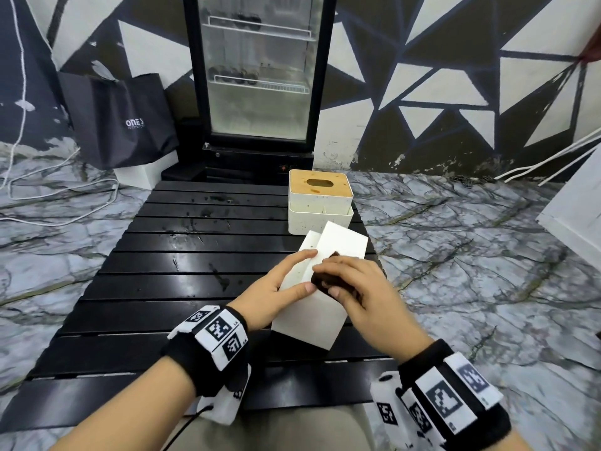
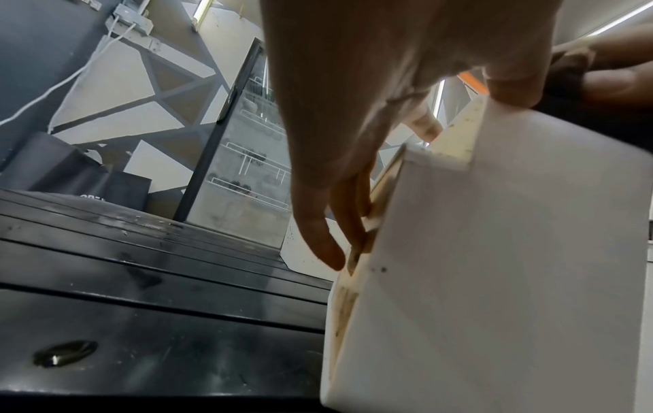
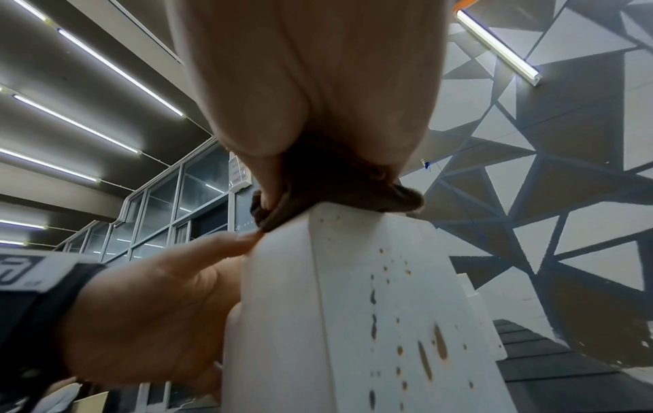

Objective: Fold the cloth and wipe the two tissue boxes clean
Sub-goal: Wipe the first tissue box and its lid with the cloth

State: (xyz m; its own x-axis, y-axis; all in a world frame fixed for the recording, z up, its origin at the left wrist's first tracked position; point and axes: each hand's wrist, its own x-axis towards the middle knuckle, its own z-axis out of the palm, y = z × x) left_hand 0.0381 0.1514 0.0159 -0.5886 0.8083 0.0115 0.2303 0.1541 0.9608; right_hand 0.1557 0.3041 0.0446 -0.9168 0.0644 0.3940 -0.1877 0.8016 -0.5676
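1. Near tissue box (image 1: pixel 320 301): white, tipped off its base and held above the black slatted table (image 1: pixel 162 288), near the table's right edge. Brown drip stains run down one side, seen from the right wrist (image 3: pixel 406 335).
2. Left hand (image 1: pixel 276 288): steadies the near box from its left side, fingers stretched along the wall, thumb on the upper face; the fingers (image 2: pixel 325 237) lie flat against the box edge rather than curled round it.
3. Right hand (image 1: pixel 354 288): fingers curled round a bunched dark brown cloth (image 1: pixel 322 281), pressing it onto the box's top edge. From the right wrist the cloth (image 3: pixel 318 184) sits wedged between palm and box corner.
4. Second tissue box (image 1: pixel 320 198): white body, wooden lid with an oval slot, orange-brown smears on the lid and specks on the walls. Stands upright at the table's far right corner, just behind the held box, apart from it.
5. Surroundings: glass-door display fridge (image 1: pixel 260 70) directly behind the table; dark shopping bag (image 1: pixel 120 122) to its left, against the wall painted with triangles; white cable (image 1: pixel 58 203) trailing over the marble-patterned floor.
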